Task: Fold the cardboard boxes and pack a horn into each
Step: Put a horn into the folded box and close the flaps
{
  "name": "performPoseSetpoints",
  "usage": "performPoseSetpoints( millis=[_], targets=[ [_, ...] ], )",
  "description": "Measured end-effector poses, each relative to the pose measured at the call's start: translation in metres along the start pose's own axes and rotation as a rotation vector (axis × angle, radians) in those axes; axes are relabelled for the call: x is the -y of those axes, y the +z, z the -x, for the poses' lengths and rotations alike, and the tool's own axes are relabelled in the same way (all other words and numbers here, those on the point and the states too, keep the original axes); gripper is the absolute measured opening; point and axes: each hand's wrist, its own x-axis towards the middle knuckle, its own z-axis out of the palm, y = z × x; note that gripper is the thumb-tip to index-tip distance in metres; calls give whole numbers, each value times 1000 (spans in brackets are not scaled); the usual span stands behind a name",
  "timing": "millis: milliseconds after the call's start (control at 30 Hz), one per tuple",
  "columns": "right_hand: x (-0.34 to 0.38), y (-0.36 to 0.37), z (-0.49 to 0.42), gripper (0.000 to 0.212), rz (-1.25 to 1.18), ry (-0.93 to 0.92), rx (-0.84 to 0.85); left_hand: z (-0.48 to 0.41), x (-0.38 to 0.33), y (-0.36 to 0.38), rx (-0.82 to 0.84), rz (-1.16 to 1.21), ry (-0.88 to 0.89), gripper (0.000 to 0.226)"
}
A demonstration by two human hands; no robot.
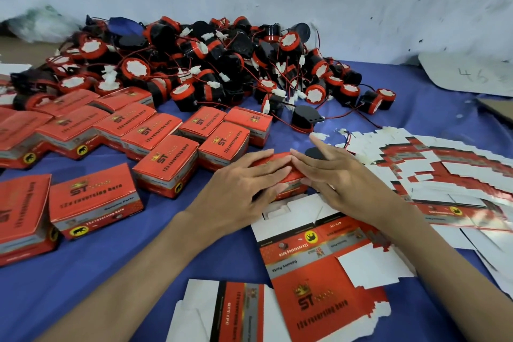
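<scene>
**CLOSING THE BOX LID: CONDITION AND HAZARDS**

The small red printed cardboard box (280, 168) stands near the middle of the table. It sits partly on the blue cloth (111, 272) and partly on an unfolded red-and-white carton blank (319, 255) that lies toward the near edge. The left hand (244, 178) and the right hand (333, 179) lie flat on the box top from either side. Their fingers are straight and the fingertips almost meet, and neither hand grips anything. The step appears to be pressing the lid shut. Whether a horn is inside cannot be seen.

The heap of round black-and-red horns with red wires and white plugs (208, 64) lies along the far edge. Closed red boxes (166, 164) are grouped toward the left edge. A fan of flat blanks (444, 172) lies toward the right edge.

Hazards from this position:

- Crushed or creased lid. Likely cause: downward pressure on thin card before the tuck flap is seated.
- Lid springs open. Likely cause: a wire or plug trapped under the flap.
- Box slides sideways. Likely cause: it rests on a loose, glossy blank, and the two hands may push unevenly.
- Snagged lead. A loose black horn (313, 152) lies just behind the right fingertips, and its wire could be dragged along when the box is moved.
</scene>
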Motion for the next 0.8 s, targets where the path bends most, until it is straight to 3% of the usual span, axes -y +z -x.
performPoseSetpoints(
  millis=[100, 200, 267, 333, 367, 400, 467, 533, 600, 667, 700, 800],
  targets=[
    [11, -7, -2, 48, 29, 53, 132, -2, 0, -2, 76, 75, -76, 54],
    [24, -21, -4, 68, 323, 119, 338, -6, -4, -1, -28, -41, 25, 41],
    [48, -33, 6, 68, 292, 80, 137, -7, -6, -6, -135, -125, 82, 32],
    [96, -7, 8, 51, 89, 120, -98, -10, -4, -17, -294, -224, 78, 22],
    [113, -3, -12, 42, 33, 258, -114, -11, -4, -21, -370, -253, 44, 21],
    [123, -3, -24, 32, -9, 444, 11, -11, -3, -25, -421, -259, 7, 21],
    [155, 51, -49, 13, 89, 988, -41, -6, 0, -25, -370, -265, -28, 23],
    [161, 81, -104, 13, 124, 1087, 6, 1, 3, -19, -203, -322, -36, 28],
    [158, 64, -56, 28, 67, 850, 81, 3, 7, -16, -83, -386, -74, 33],
    [172, 34, 7, 31, -61, 465, 163, 1, 11, -17, -37, -427, -121, 34],
    [177, 16, 21, 35, -5, 264, 200, -1, 13, -17, -26, -433, -142, 35],
    [117, -25, 12, 35, 118, -94, 619, -5, 18, -16, -5, -416, -194, 38]
  ],
)
